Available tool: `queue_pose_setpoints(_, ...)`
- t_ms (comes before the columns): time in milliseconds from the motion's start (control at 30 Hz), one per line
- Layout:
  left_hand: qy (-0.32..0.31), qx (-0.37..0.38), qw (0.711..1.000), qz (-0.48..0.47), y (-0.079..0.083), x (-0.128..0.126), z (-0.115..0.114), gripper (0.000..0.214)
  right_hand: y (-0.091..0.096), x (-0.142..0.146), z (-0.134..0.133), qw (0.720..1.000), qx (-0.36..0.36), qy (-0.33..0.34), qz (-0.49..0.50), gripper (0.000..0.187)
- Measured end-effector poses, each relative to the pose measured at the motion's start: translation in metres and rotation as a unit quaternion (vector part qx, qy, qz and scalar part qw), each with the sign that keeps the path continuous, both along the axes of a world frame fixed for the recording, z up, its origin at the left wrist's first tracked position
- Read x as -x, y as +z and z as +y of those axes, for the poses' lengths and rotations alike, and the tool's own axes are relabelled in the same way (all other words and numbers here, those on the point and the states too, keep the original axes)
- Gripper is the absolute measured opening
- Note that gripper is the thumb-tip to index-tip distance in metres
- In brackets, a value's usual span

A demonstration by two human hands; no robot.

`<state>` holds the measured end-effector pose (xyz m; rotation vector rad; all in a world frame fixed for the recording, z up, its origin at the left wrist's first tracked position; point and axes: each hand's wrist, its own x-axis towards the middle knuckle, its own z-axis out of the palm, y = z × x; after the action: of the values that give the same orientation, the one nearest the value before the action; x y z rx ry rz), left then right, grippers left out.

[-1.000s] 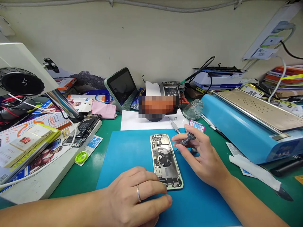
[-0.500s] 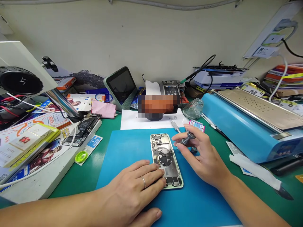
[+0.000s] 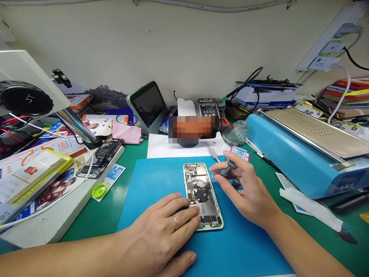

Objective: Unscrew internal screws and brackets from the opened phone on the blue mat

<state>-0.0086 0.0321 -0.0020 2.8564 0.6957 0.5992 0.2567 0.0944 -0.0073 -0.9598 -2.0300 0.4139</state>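
Observation:
An opened phone [image 3: 206,209], its inner parts bare inside a pale green frame, lies on a blue mat [image 3: 152,181]. My left hand [image 3: 164,231] rests flat with stretched fingers, the fingertips on the phone's lower left side; it holds nothing. Close to the phone's right edge, my right hand [image 3: 242,184] is closed on a dark grey screwdriver [image 3: 230,168], held at a slant between thumb and fingers. The screwdriver's tip points down beside the phone's edge; whether it touches anything I cannot tell. Behind that hand lies another screwdriver [image 3: 212,152], grey and slim.
A glass jar [image 3: 235,133] stands behind the mat, near a soldering station [image 3: 209,107]. To the right sits a blue machine [image 3: 288,165] with a metal top. On the left are a second opened phone [image 3: 100,157], a green cap [image 3: 99,191] and a metal stand post [image 3: 77,127].
My left hand has slid very slightly down and left on the phone. My right hand and its screwdriver stay almost where they were.

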Motion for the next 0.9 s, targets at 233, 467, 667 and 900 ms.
queue_pose_setpoints(233,-0.013,-0.005,0.998,-0.066,0.004,-0.002,0.001,0.035,0.001,0.0,0.0,1.0,-0.002,0.002,0.001,0.058)
queue_pose_setpoints(467,-0.066,-0.037,0.993,-0.09,0.004,-0.002,-0.001,0.024,0.003,0.001,0.0,0.999,0.014,-0.029,0.009,0.056)
queue_pose_setpoints(667,-0.093,-0.05,0.99,-0.089,0.002,-0.001,0.0,0.02,0.01,0.004,-0.003,0.997,0.039,-0.067,0.028,0.059)
queue_pose_setpoints(900,-0.102,-0.049,0.991,-0.068,0.001,-0.001,0.001,0.021,0.01,0.002,-0.002,0.997,0.021,-0.068,0.0,0.05)
